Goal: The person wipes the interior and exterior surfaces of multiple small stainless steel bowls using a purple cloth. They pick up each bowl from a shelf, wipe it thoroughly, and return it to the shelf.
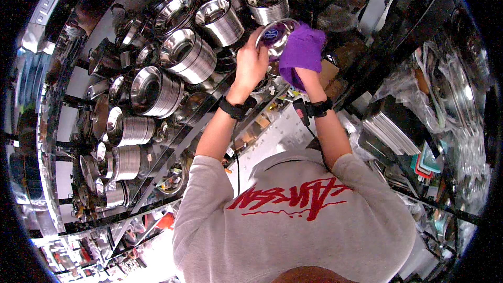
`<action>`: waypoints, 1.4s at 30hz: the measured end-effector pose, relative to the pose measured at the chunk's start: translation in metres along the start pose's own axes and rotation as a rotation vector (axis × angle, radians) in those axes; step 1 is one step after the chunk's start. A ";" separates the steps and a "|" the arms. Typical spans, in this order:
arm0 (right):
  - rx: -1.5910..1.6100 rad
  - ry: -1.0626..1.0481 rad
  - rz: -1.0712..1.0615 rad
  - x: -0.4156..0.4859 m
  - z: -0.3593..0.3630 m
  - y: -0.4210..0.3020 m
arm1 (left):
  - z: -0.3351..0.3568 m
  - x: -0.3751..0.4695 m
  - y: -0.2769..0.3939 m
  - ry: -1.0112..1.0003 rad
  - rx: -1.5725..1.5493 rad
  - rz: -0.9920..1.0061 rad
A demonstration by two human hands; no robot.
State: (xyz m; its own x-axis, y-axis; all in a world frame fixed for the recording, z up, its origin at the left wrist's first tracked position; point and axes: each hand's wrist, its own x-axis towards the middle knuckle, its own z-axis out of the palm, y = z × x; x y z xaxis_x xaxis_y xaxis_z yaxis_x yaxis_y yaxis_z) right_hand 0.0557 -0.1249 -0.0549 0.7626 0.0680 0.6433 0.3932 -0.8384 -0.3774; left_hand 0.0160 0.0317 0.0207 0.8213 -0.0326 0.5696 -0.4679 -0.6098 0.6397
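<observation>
My left hand (252,62) grips the left rim of a shiny stainless steel bowl (277,45), which is tilted and has a round blue sticker on it. A purple cloth (302,53) wraps most of my right hand (308,76), leaving its heel and wrist bare. The cloth lies against the right side of the bowl, and the fingers under it are hidden. Just beyond the bowl stands a stack of steel bowls (268,8). Another stack of bowls (221,23) is to the left of it.
More nested steel bowls (155,92) crowd the shelf on my left, behind a dark metal shelf edge (177,145). To the right are a stack of dark trays (393,125) and plastic-wrapped metalware (452,82). A pale floor (281,133) shows in the narrow aisle below my arms.
</observation>
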 end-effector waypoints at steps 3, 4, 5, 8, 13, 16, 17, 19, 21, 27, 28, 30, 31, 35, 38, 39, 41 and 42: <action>0.348 0.104 0.069 -0.017 0.009 0.003 | -0.013 0.008 0.011 -0.188 0.132 0.122; 0.395 0.129 0.062 -0.021 0.013 0.006 | -0.022 0.013 0.019 -0.312 0.157 0.068; 0.441 0.155 0.053 -0.026 0.016 0.010 | -0.027 0.019 0.020 -0.384 0.231 0.115; 0.287 0.074 0.074 -0.033 0.029 0.027 | -0.034 0.027 0.015 -0.392 0.211 0.220; 1.525 0.393 0.838 -0.008 0.005 -0.037 | -0.011 0.003 0.038 -0.044 0.231 0.092; 0.646 0.068 0.527 -0.005 -0.001 -0.028 | 0.006 -0.005 0.010 0.043 0.339 0.192; 0.257 -0.100 0.355 -0.006 0.004 -0.017 | 0.006 -0.005 0.004 0.037 0.329 0.146; 0.166 -0.079 0.327 -0.005 0.000 -0.009 | -0.011 0.005 0.009 -0.070 0.327 0.197; 0.393 0.213 0.115 -0.019 0.008 0.012 | -0.025 0.012 0.014 -0.239 0.301 0.288; 0.161 0.053 0.207 -0.026 0.031 0.016 | -0.018 0.008 0.016 -0.102 0.153 0.211; -0.035 0.031 0.150 -0.021 0.023 -0.004 | -0.013 0.003 0.009 -0.097 0.110 0.155; 0.225 0.117 0.231 -0.031 0.020 -0.017 | -0.004 -0.003 0.005 -0.096 -0.005 0.034; 0.384 0.131 0.249 -0.034 0.020 -0.013 | -0.005 -0.001 0.003 -0.151 0.025 0.081; 0.585 0.168 0.082 -0.044 0.014 0.014 | -0.029 0.017 0.009 -0.437 0.271 0.294; 0.058 0.199 -0.100 -0.039 0.027 0.023 | -0.034 0.024 0.017 -0.450 0.277 0.279; 0.063 0.185 -0.046 -0.034 0.028 0.019 | -0.030 0.022 0.016 -0.379 0.248 0.246; 0.303 0.123 0.166 -0.031 0.027 0.009 | -0.016 0.011 0.014 -0.223 0.153 0.160; 0.381 0.051 0.216 -0.027 0.019 0.002 | -0.008 0.006 0.007 -0.166 0.119 0.116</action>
State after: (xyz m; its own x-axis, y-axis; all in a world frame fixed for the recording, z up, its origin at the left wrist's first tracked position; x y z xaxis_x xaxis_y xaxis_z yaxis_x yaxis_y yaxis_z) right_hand 0.0455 -0.1184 -0.0861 0.8255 -0.1216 0.5511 0.3961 -0.5708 -0.7192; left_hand 0.0145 0.0335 0.0329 0.8113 -0.2314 0.5369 -0.5284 -0.6833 0.5039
